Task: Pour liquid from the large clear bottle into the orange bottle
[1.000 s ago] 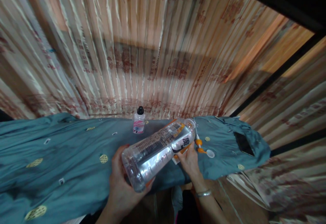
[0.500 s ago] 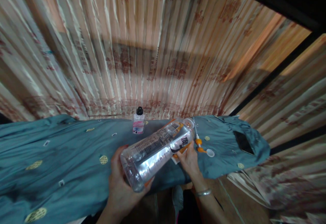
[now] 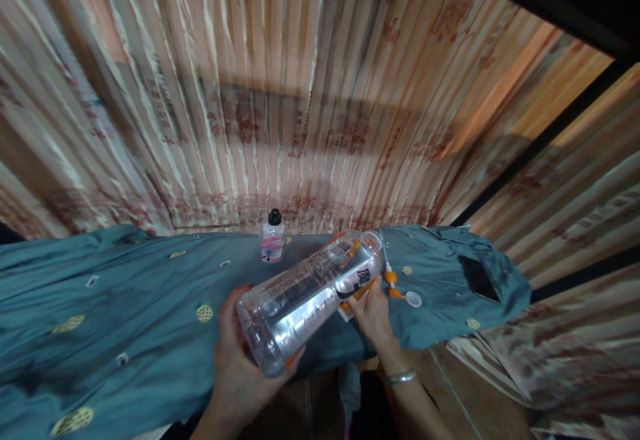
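A large clear plastic bottle [image 3: 305, 307] with dark print and orange label parts lies slanted across both hands, base toward me and neck to the upper right. My left hand [image 3: 243, 360] wraps round its base end. My right hand [image 3: 374, 317] is closed at the bottle's upper part, its far fingers hidden. By the right thumb shows an orange and white piece [image 3: 346, 311], mostly hidden behind the bottle. The bottle's open-looking mouth is beside an orange and white pump head [image 3: 391, 279] lying on the cloth, with a white round piece [image 3: 413, 299] at its end.
A small clear bottle [image 3: 273, 243] with a black cap and pink label stands at the back of the teal cloth [image 3: 150, 293]. A black phone [image 3: 479, 279] lies at the right. Patterned curtains [image 3: 300, 127] hang behind, with a dark frame bar [image 3: 540, 140] at the right.
Almost nothing differs. Both hands and the large bottle stay in the same pose, with only a tiny shift of the view.
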{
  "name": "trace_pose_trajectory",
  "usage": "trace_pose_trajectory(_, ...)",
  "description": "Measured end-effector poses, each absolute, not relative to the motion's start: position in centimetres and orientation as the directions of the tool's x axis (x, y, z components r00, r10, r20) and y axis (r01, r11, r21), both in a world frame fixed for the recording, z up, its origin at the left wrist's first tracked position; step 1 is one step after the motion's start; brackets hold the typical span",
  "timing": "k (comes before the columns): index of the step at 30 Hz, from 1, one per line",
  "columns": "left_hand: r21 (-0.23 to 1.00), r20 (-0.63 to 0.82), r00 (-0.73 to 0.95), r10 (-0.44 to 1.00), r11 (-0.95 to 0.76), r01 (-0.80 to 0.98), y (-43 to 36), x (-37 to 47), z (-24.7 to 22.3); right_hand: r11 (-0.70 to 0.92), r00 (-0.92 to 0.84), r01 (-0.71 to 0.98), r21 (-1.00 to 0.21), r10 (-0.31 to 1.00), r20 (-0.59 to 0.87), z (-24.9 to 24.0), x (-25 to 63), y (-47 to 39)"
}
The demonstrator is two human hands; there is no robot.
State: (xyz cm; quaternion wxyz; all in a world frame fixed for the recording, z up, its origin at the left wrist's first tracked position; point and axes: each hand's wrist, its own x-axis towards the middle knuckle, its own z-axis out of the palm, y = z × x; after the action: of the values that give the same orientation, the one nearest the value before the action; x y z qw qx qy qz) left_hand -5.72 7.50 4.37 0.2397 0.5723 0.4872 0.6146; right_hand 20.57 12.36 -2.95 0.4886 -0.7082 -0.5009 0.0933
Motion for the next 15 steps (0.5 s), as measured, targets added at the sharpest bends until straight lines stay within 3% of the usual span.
trace_pose_trajectory(15,0.877,0.463,-0.208,0.862,-0.410,0.251,7.43,-5.94,4.31,-0.026,0.482,0.629,-0.777,0.797,0.364,-3.09,20.64,12.33)
